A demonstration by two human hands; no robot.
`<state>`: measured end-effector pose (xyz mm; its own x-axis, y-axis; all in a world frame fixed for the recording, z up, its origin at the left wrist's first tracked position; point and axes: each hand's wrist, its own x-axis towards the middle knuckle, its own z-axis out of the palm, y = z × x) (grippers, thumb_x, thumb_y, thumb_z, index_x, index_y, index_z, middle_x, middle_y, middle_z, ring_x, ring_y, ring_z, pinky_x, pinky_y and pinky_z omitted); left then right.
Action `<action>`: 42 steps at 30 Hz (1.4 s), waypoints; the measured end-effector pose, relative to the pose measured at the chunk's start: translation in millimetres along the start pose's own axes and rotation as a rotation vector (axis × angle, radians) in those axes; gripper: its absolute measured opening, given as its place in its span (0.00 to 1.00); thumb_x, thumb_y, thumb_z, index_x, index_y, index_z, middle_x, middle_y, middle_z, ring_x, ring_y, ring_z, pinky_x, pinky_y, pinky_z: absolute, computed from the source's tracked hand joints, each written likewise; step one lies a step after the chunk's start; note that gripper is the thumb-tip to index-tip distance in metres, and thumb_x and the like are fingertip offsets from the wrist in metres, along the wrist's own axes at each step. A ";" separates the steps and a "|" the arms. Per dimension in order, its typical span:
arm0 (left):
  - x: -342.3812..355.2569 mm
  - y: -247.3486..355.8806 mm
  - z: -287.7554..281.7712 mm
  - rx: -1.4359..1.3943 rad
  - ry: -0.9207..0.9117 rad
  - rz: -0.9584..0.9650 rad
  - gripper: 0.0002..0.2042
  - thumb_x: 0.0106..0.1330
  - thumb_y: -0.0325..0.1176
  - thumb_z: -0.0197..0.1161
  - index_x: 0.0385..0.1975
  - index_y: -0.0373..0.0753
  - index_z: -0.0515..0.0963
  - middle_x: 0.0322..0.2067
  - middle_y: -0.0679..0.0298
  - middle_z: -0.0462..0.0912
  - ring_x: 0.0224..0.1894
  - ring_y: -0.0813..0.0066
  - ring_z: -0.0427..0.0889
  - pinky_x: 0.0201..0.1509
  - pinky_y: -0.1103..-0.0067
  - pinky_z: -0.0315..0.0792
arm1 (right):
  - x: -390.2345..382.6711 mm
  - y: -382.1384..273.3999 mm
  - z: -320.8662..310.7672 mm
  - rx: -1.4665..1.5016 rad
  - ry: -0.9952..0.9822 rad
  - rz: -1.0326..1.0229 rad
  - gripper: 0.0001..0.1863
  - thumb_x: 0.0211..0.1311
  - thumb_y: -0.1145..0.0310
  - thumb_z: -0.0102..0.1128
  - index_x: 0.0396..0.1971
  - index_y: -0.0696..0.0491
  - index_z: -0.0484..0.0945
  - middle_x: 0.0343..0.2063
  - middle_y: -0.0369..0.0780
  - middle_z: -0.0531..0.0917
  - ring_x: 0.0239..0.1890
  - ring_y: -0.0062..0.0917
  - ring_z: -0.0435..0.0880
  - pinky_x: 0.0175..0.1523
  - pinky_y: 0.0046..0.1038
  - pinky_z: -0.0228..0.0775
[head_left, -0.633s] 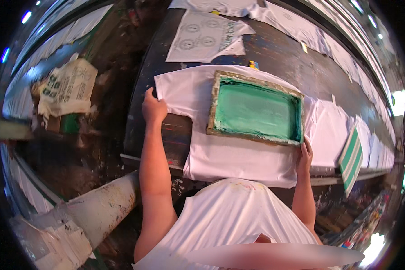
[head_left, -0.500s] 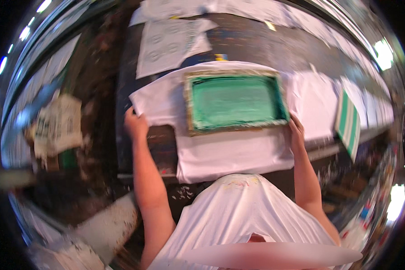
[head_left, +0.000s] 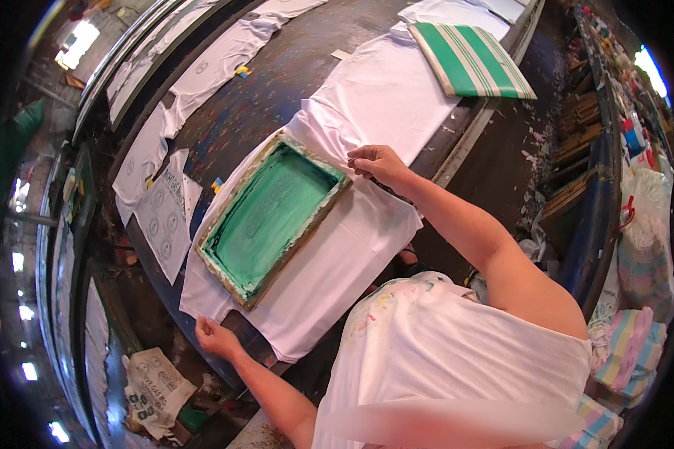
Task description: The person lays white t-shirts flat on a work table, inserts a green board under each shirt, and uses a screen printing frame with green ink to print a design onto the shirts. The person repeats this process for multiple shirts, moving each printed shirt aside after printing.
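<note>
Left hand (head_left: 217, 338) by white shirt (head_left: 333, 258), right hand (head_left: 380, 164) beside green-coated frame (head_left: 299, 238), both grips unclear, shirt partly hiding near edge of tabletop (head_left: 254, 105)

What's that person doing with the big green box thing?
Someone in a white top is standing at a long dark table. A rectangular frame, green inside, lies on a white shirt spread there. The left hand is by the shirt's sleeve, and the right hand is near one corner of the frame. I can't tell whether either hand is touching the cloth.
</note>
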<state>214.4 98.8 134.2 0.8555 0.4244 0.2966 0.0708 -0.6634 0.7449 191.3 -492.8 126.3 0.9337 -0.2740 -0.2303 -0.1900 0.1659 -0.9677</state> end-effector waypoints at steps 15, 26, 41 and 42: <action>-63.1 58.7 49.3 -0.231 -0.105 -0.468 0.24 0.77 0.40 0.66 0.66 0.30 0.77 0.58 0.54 0.83 0.52 0.66 0.85 0.48 0.71 0.83 | -60.1 -10.0 -87.7 -0.542 -0.044 -0.489 0.08 0.64 0.76 0.68 0.42 0.56 0.88 0.36 0.45 0.89 0.39 0.37 0.90 0.46 0.33 0.82; -63.3 61.9 68.2 0.020 -0.057 -0.350 0.18 0.71 0.35 0.70 0.55 0.30 0.85 0.42 0.62 0.88 0.39 0.77 0.82 0.39 0.77 0.76 | -23.0 -23.0 -63.7 -0.212 -0.281 -0.446 0.16 0.72 0.75 0.65 0.57 0.57 0.83 0.47 0.43 0.87 0.44 0.26 0.88 0.51 0.29 0.81; -49.7 65.3 65.4 -0.510 -0.168 -0.255 0.29 0.64 0.22 0.73 0.66 0.22 0.74 0.54 0.53 0.87 0.52 0.72 0.86 0.58 0.77 0.79 | 6.8 7.3 27.3 -0.097 -0.204 -0.114 0.27 0.80 0.67 0.56 0.72 0.63 0.71 0.66 0.43 0.79 0.66 0.24 0.77 0.74 0.26 0.63; -45.9 63.6 66.6 -0.538 -0.198 -0.245 0.30 0.64 0.22 0.73 0.67 0.22 0.74 0.54 0.53 0.87 0.52 0.72 0.86 0.58 0.77 0.79 | 4.6 5.6 29.6 -0.075 -0.215 -0.113 0.27 0.80 0.67 0.57 0.72 0.63 0.71 0.66 0.43 0.79 0.67 0.25 0.76 0.74 0.27 0.62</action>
<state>213.8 -4.0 128.1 0.9295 0.3689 0.0008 0.0530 -0.1356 0.9893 203.5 -465.1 122.9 0.9918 -0.0780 -0.1010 -0.0953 0.0731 -0.9928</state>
